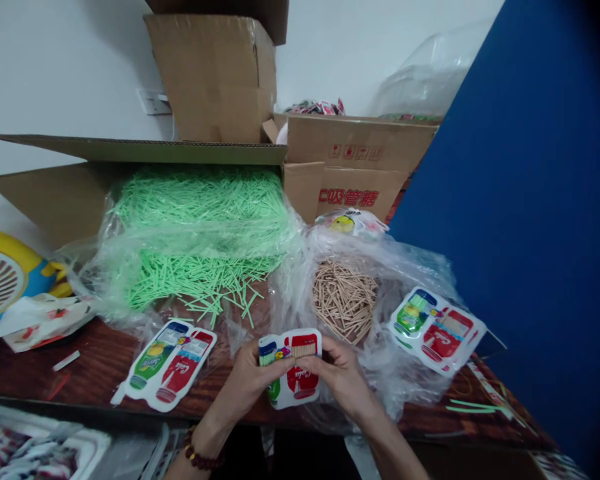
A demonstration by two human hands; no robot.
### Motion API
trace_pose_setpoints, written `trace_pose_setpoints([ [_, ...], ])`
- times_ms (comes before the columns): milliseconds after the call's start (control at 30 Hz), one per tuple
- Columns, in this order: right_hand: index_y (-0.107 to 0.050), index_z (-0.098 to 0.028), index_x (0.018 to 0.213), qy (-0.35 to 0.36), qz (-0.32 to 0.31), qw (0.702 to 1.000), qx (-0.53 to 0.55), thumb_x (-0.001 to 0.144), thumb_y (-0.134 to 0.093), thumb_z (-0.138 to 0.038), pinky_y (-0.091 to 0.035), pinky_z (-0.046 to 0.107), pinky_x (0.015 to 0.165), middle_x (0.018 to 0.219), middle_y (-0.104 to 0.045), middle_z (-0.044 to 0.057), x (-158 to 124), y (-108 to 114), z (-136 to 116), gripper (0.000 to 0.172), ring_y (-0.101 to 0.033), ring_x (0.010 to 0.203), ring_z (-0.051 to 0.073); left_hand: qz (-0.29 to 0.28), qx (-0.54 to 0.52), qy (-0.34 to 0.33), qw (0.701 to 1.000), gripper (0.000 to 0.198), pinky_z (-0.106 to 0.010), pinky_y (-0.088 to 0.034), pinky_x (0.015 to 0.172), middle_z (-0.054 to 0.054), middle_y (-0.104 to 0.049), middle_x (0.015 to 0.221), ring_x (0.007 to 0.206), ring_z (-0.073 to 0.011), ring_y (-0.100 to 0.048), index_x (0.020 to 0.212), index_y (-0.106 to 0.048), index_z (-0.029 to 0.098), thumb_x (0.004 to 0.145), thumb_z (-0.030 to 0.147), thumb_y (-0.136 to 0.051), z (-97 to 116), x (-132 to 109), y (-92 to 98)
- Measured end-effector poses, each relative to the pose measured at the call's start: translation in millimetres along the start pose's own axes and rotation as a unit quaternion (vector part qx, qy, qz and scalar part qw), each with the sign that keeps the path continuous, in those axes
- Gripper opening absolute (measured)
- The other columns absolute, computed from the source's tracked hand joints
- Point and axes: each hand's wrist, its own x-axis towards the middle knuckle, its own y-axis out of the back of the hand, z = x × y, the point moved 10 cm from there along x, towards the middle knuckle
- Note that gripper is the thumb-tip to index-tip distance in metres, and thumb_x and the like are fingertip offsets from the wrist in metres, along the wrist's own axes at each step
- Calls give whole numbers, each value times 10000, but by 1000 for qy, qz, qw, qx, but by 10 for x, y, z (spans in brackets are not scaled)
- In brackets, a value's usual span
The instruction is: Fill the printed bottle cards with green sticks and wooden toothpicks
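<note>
Both my hands hold one candy packet (303, 383) upright near the table's front edge, with brown sticks showing in its right window and green ones at the left. My left hand (253, 373) grips its left side, the thumb across the front. On the right side my right hand (337, 373) pinches it, thumb also on the front. Behind the packet lies a pile of brown sticks (345, 297) on clear plastic. Green sticks (205, 207) spill from an open carton at the left. More packets lie at the left (165, 363) and right (437, 330).
Cartons (215, 80) stand at the back against the wall. A blue panel (520, 200) rises at the right. A yellow and blue fan (5, 277) is at the far left, above a white crate (93, 443). Loose green sticks (475, 407) lie at the front right.
</note>
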Motion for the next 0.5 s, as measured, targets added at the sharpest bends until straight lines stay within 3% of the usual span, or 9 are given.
trace_pose_setpoints([
  [133,-740,-246,896,85,108,975,-175,790,-666,-332,-509,311,721,840,-707,21,-186,472,-418,156,-635,796,214,11,44,-37,998,233,-245,-515,741,-15,-720,872,810,-179,-642,912,-689,182,711,280,-755,52,51,5],
  [200,-743,-273,872,104,202,951,-208,773,-682,-337,-516,339,736,848,-718,24,-360,898,-620,133,-642,803,233,8,83,-73,994,194,-237,-496,772,-21,-708,893,849,-179,-632,924,-696,191,754,282,-715,121,60,0],
  [300,-741,-248,864,125,359,910,-164,695,-743,-344,-539,386,758,880,-737,44,-669,1693,-793,194,-666,812,251,4,103,-77,992,171,-230,-490,709,-24,-690,821,760,-166,-625,915,-700,188,798,306,-662,125,51,20],
  [400,-716,-198,945,144,461,869,-105,607,-794,-334,-557,376,702,882,-737,47,-863,2425,-715,373,-676,725,220,7,91,-65,994,175,-225,-481,660,-16,-669,741,692,-155,-607,900,-701,186,812,325,-641,97,23,58],
  [500,-711,-164,906,106,490,858,-112,543,-809,-365,-554,360,608,796,-735,48,-873,2942,-447,426,-660,611,206,11,99,-67,993,165,-219,-473,646,-10,-659,724,677,-151,-593,881,-706,190,814,323,-636,120,-21,81],
])
